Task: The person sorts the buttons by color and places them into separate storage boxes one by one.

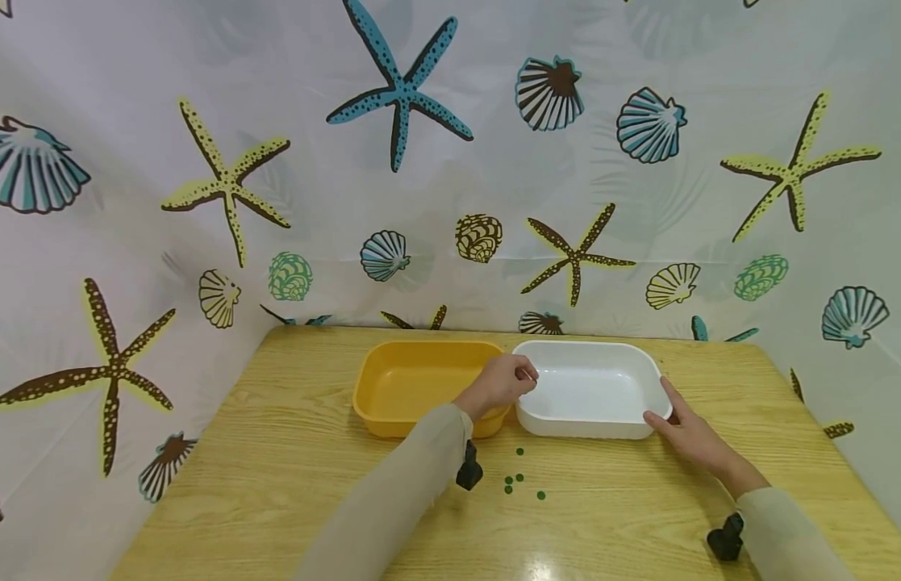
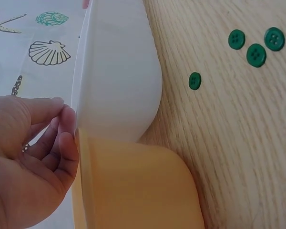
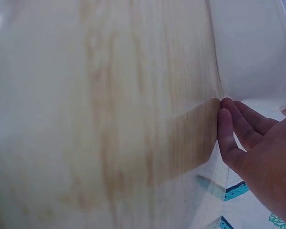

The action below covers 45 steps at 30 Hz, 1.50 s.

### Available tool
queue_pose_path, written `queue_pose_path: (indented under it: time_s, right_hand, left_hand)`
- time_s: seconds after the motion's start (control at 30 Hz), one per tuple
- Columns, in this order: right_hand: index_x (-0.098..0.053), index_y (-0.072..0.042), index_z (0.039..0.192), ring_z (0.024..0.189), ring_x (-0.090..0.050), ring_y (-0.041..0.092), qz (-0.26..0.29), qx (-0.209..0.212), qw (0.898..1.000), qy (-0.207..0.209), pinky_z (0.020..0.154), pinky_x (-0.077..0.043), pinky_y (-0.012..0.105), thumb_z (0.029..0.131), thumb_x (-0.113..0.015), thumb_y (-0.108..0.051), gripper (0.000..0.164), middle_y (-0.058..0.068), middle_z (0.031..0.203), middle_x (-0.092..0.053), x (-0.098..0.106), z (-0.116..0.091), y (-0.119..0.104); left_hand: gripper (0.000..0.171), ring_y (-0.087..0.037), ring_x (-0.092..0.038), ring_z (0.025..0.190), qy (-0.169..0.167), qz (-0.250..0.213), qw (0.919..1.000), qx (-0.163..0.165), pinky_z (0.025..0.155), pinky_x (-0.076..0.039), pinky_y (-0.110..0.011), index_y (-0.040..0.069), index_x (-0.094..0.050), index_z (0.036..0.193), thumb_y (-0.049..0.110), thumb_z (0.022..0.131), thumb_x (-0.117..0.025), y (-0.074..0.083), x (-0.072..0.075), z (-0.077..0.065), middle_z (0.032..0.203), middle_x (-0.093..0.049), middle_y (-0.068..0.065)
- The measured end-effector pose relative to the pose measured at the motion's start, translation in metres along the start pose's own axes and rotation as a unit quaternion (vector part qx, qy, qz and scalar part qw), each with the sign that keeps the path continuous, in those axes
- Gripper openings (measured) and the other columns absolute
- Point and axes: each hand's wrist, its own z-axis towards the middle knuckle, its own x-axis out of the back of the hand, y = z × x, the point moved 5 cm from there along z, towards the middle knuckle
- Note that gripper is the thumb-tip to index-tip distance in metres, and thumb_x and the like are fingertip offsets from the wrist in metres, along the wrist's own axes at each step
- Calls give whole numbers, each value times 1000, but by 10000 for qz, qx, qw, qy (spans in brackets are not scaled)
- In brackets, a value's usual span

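Note:
A white plastic basin (image 1: 588, 429) and a yellow plastic basin (image 1: 399, 428) stand side by side on the wooden table. My left hand (image 1: 502, 379) is over where their rims meet, fingers curled, fingertips above the white basin's left end. In the left wrist view, thumb and forefinger tips come together with nothing showing between them. With my right hand (image 1: 691, 436) I grip the white basin's right end, thumb over the rim and fingers against the outer wall (image 3: 257, 86). Several green buttons (image 2: 256, 55) lie loose on the table in front of the basins.
The wooden table (image 1: 261, 468) reaches to a hanging cloth (image 1: 435, 186) printed with starfish and shells, behind and on both sides. Small black devices (image 1: 469, 466) are strapped to both wrists over light sleeves (image 1: 399, 500).

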Motion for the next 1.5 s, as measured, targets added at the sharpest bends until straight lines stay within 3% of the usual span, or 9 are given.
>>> queue_pose_path:
  time_s: [1.0,1.3,1.5]
  right_hand:
    - [10,-6,150,135,-12,50,31,13,10000,25,104,-18,61,96,-47,-50,91,30,152,-1,-2,3,1]
    - [10,-6,150,135,-13,50,2,-40,10000,31,104,-18,61,95,-47,-51,91,30,152,-1,-2,3,1]
    - [10,-6,150,135,-13,51,-33,-79,10000,32,104,-18,61,95,-48,-51,92,31,152,-1,-1,1,2]
  left_hand:
    - [18,-17,-59,80,74,-282,9993,219,75,-50,-26,4,-65,106,14,92,-62,-4,4,0,88,-61,-4]
    - [18,-14,-56,83,-431,211,9973,-562,74,-48,-24,2,-67,105,13,91,-63,6,11,-25,91,-64,-1]
    - [13,-10,-56,80,-960,368,9910,-856,75,-47,-21,7,-70,100,14,90,-65,7,6,-47,90,-65,5]
